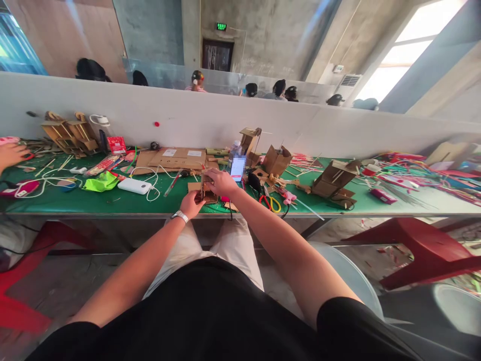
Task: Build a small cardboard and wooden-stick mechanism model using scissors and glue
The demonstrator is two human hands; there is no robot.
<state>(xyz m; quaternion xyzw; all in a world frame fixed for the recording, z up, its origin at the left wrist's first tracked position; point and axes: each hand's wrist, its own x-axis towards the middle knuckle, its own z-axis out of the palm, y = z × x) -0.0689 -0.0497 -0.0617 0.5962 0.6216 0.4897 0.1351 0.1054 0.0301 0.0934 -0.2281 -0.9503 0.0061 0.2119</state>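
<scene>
My left hand (191,204), with a watch on its wrist, is closed on the lower left edge of a small brown cardboard piece (206,193) at the table's front edge. My right hand (221,181) grips the same piece from above and from the right. The piece stands upright over another flat bit of cardboard (194,187). Fingers cover much of it, so its full shape is hidden. Just beyond my right hand a phone (237,169) with a lit screen leans near a clear plastic bottle (235,148).
Scissors with red and yellow handles (269,203) lie right of my hands. Cardboard models stand right (333,179) and far left (69,134). A white power bank (134,186) with cables lies left. Another person's hand (13,154) is at the left edge. A red stool (424,245) stands right.
</scene>
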